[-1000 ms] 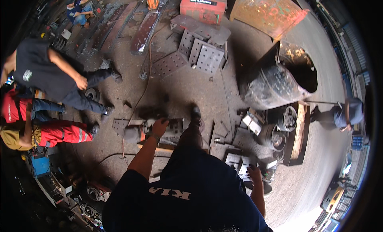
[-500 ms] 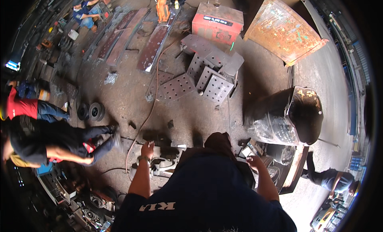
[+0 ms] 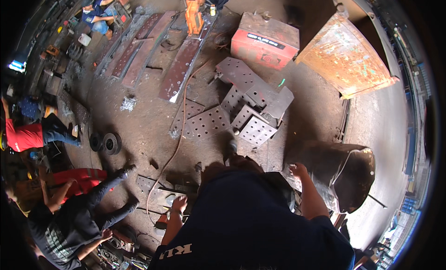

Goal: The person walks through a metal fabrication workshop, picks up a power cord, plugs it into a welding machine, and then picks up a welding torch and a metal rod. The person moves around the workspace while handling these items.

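Observation:
My left hand (image 3: 179, 205) hangs loosely at my side, above small metal parts on the floor. Its fingers are slightly bent, and nothing shows in them. On the other side, my right hand (image 3: 298, 171) is held out next to a dark metal drum (image 3: 313, 161) lying on its side; whether it touches the drum I cannot tell. Its fingers are a little curled and seem to hold nothing. Ahead of my feet lies a stack of steel plates (image 3: 239, 77) with rows of round holes. One perforated plate (image 3: 206, 123) rests flat beside them.
A red metal box (image 3: 265, 44) and a rusty bin (image 3: 348, 58) stand ahead. A brown hose (image 3: 179, 135) crosses the floor. An orange machine (image 3: 193, 19) sits on a long steel plate (image 3: 179, 75). Two wheels (image 3: 110, 143) and several people are on the left.
I have stepped forward, so the plates and drum are closer. My right hand has swung forward, while my left has dropped back. At left, a person in black appears lower.

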{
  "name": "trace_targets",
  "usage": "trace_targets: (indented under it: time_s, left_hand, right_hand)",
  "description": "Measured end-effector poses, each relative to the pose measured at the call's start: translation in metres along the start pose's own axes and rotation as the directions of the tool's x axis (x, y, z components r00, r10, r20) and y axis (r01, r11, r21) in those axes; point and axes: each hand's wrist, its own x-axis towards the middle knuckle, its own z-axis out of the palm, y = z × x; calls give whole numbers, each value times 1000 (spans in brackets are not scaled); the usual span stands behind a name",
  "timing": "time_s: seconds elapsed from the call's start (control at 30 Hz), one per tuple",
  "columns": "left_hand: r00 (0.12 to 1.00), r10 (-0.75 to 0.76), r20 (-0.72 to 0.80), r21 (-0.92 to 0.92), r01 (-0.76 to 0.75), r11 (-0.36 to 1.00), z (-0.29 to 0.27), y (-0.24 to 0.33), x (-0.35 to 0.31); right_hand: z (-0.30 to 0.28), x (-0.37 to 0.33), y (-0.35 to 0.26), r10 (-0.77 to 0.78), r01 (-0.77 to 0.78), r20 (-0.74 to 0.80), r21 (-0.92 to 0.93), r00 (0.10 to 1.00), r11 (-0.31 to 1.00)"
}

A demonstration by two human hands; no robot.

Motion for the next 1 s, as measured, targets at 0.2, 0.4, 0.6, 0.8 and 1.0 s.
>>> trace_targets:
  time_s: [0.2, 0.4, 0.6, 0.8, 1.0]
  left_hand:
    - [776, -621, 110, -993, 58, -103, -136, 28, 126]
    - [890, -415, 189, -479, 453, 752, -214, 20, 174]
    - [873, -264, 410, -272, 393, 878, -181, -143, 227]
    - [851, -520, 75, -788, 370, 492, -334, -279, 388]
    - [875, -481, 47, -957, 177, 229, -504, -222, 511]
  right_hand:
    - [-46, 37, -164, -241, 246, 59, -343, 969, 907]
    - [-63, 75, -246, -206, 188, -94, -174, 974, 967]
    - [-15, 59, -217, -112, 50, -202, -290, 973, 956]
    - [35, 12, -238, 117, -100, 42, -292, 992, 951]
    - [18, 11, -286, 217, -219, -150, 4, 965, 976]
